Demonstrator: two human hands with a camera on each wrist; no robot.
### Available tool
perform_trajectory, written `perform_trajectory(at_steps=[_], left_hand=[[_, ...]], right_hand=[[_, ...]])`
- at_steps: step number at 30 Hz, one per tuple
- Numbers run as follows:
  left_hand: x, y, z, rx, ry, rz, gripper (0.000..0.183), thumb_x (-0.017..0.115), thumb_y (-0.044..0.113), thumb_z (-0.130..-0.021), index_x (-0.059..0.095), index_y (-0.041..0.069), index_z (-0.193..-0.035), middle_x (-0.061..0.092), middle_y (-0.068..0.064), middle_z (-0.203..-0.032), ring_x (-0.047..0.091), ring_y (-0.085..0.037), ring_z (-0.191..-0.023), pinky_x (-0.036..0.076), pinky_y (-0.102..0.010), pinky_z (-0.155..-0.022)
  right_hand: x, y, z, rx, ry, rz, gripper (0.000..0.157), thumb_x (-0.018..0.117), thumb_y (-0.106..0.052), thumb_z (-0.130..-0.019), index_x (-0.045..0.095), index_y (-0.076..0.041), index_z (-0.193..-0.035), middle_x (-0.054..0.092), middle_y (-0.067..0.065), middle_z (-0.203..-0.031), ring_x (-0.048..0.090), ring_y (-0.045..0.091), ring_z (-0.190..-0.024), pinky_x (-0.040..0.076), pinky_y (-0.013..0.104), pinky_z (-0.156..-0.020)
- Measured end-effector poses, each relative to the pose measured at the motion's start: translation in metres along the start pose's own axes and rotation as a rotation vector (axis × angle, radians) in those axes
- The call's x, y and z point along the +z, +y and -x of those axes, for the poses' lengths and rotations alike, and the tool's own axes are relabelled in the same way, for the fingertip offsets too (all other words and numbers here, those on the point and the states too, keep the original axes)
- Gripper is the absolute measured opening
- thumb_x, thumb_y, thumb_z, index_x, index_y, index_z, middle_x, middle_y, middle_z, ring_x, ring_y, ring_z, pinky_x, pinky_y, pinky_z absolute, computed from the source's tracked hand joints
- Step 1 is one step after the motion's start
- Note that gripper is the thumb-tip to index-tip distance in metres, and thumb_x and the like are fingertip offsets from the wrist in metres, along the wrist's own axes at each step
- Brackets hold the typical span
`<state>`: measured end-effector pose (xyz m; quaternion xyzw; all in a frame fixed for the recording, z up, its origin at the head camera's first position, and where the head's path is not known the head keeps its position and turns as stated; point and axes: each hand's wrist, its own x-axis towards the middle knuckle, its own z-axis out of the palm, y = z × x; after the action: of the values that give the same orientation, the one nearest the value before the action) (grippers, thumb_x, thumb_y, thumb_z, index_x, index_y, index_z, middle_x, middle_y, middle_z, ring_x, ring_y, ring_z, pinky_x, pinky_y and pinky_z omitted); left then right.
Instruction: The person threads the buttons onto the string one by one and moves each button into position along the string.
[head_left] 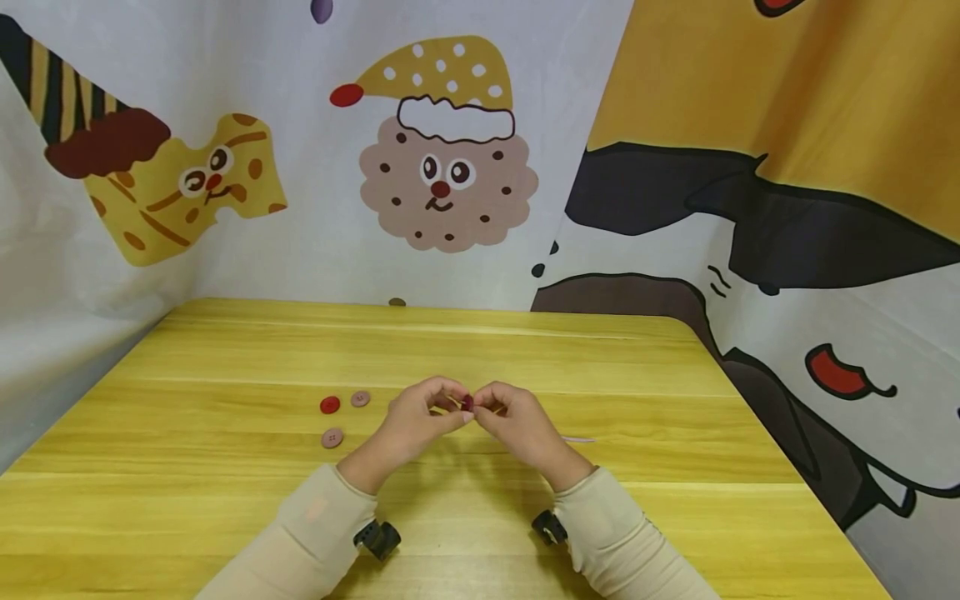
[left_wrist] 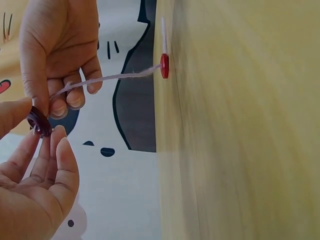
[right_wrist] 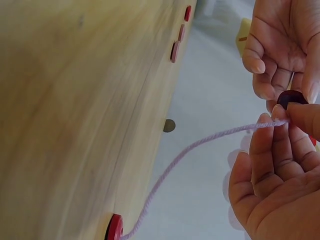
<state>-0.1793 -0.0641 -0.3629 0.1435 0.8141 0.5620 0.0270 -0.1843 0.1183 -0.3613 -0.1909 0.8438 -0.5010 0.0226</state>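
Between thumb and fingertips my left hand (head_left: 422, 417) pinches a dark red button (left_wrist: 40, 121), raised above the table. Facing it, my right hand (head_left: 519, 423) pinches a light purple yarn (right_wrist: 200, 142) close to that button. Whether the yarn tip is in a hole is hidden by the fingers. The yarn runs from the right fingertips down to a bright red button (left_wrist: 165, 66) on the table and passes through it. A short tail of yarn (head_left: 579, 439) lies beyond that button; in the head view my right hand covers the button itself.
Left of the hands, a red button (head_left: 330, 405) and two pinkish-brown buttons, one farther back (head_left: 361, 399) and one nearer (head_left: 332, 438), lie on the wooden table (head_left: 480, 533). Behind the table hangs a printed curtain (head_left: 300, 250).
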Motion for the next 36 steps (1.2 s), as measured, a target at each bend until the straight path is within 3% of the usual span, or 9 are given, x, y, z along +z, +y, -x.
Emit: perform_trajectory(at_steps=[13, 26, 36], left_hand=[[0.0010, -0.0011, -0.0005, 0.015, 0.010, 0.028, 0.020, 0.072, 0.015, -0.088, 0.066, 0.009, -0.106, 0.066, -0.002, -0.102, 0.061, -0.018, -0.092, 0.052, -0.032, -0.073], [0.0001, -0.0005, -0.0008, -0.007, 0.029, 0.049, 0.016, 0.072, 0.014, -0.088, 0.064, 0.009, -0.101, 0.065, -0.002, -0.097, 0.059, -0.017, -0.090, 0.051, -0.032, -0.072], [-0.0011, -0.0014, -0.0007, 0.011, -0.006, 0.047, 0.015, 0.071, 0.014, -0.089, 0.063, 0.008, -0.099, 0.065, -0.005, -0.097, 0.060, -0.018, -0.090, 0.051, -0.031, -0.072]], right_hand=[[0.0019, -0.0021, -0.0005, -0.004, 0.042, -0.010, 0.006, 0.062, -0.008, -0.095, 0.067, -0.006, -0.096, 0.066, 0.002, -0.089, 0.056, 0.014, -0.078, 0.048, 0.030, -0.070], [0.0020, -0.0035, 0.0013, -0.011, 0.022, 0.003, 0.005, 0.063, -0.006, -0.093, 0.067, -0.006, -0.096, 0.067, 0.003, -0.093, 0.059, 0.015, -0.082, 0.050, 0.032, -0.073], [0.0026, -0.0028, 0.0006, 0.011, 0.034, -0.005, 0.007, 0.061, -0.008, -0.095, 0.068, -0.006, -0.096, 0.067, 0.003, -0.092, 0.057, 0.016, -0.080, 0.049, 0.033, -0.071]])
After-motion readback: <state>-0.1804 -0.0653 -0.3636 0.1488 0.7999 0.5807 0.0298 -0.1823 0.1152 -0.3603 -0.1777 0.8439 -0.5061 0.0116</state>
